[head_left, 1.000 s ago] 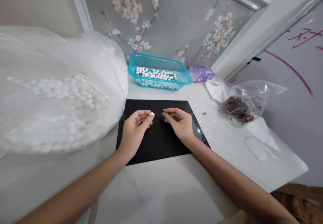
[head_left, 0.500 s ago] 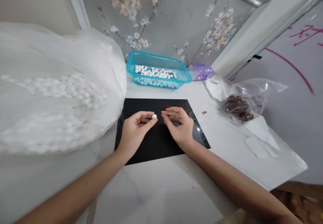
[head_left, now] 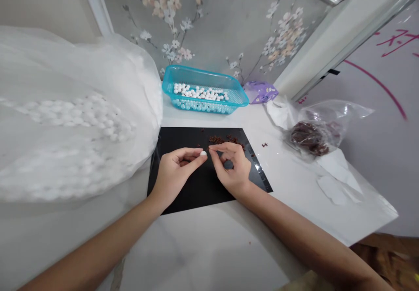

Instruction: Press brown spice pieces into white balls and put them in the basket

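Between the thumb and fingers of my left hand point(head_left: 175, 171) is a small white ball point(head_left: 203, 153), held over the black sheet point(head_left: 193, 195). Just right of the ball, my right hand point(head_left: 235, 168) is closed in a pinch. A tiny dark speck shows at those fingertips, too small to name. Behind the right hand, small reddish-brown star-shaped pieces point(head_left: 216, 140) lie heaped on the far part of the sheet.
A blue plastic basket point(head_left: 204, 106) holding many white balls stands at the back. To the left bulges a big translucent bag point(head_left: 131, 72) of white balls. A purple packet point(head_left: 261, 92), a clear bag of brown pieces point(head_left: 309, 138) and white paper scraps point(head_left: 334, 190) lie right.
My right hand has moved slightly down and left, its fingertips pinched closer together and nearer the ball. The left hand has shifted a little right, still holding the ball.
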A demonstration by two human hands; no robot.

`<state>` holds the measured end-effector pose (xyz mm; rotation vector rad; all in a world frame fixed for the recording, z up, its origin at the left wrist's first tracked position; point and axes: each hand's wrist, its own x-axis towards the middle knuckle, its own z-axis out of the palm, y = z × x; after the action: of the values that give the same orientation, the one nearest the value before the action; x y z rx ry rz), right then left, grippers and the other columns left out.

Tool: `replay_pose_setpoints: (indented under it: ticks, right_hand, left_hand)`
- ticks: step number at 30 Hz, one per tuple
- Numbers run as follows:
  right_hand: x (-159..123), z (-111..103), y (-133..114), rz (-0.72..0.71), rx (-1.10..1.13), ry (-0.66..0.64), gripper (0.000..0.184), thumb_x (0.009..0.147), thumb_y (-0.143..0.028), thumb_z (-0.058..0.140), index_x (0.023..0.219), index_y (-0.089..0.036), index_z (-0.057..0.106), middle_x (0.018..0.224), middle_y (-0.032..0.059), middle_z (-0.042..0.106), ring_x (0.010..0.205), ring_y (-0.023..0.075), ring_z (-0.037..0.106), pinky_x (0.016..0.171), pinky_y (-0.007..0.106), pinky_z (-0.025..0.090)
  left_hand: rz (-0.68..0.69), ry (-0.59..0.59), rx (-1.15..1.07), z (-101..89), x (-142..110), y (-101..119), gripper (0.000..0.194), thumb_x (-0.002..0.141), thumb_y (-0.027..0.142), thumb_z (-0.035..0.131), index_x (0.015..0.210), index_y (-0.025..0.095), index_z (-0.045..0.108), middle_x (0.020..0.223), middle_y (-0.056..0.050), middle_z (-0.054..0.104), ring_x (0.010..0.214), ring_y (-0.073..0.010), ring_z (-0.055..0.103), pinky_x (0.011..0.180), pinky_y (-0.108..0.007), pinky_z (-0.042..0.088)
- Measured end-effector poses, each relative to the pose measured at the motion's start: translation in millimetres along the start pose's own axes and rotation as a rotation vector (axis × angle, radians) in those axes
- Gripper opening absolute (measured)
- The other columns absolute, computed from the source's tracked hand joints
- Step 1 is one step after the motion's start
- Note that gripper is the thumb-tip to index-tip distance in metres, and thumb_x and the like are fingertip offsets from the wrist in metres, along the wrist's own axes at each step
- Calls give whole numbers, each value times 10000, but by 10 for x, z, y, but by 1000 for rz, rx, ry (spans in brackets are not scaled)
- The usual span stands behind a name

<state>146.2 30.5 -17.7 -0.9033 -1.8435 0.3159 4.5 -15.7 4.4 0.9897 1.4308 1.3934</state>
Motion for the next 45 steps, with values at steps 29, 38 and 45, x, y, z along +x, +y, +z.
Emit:
replay_pose_setpoints:
  ticks: [29,38,45]
  right_hand:
    - [29,-18,49,-160,94,-175,253,821,-173,580,1027,-240,448,793,-32,636,490,53,558,501,176,501]
    - [45,-57,38,-169,51,-230,199,810,-165,590,951,-233,467,693,-63,593,442,44,507,440,177,414]
    - [40,-25,54,-74,117,-164,329,770,-208,628,1037,-232,437,903,-4,579,445,33,488,439,201,416]
  left_hand:
    - [17,-20,-34,-27,15,-49,163,659,351,763,770,231,750,809,-6,747,795,-148,669,707,-199,511]
    - [12,-47,-4,-10,35,-63,194,663,366,758,784,215,747,810,-19,743,778,-149,662,712,-212,505]
    - [10,-43,-36,-4,5,-11,197,679,364,746,817,223,738,903,-18,738,872,-161,655,764,-223,500]
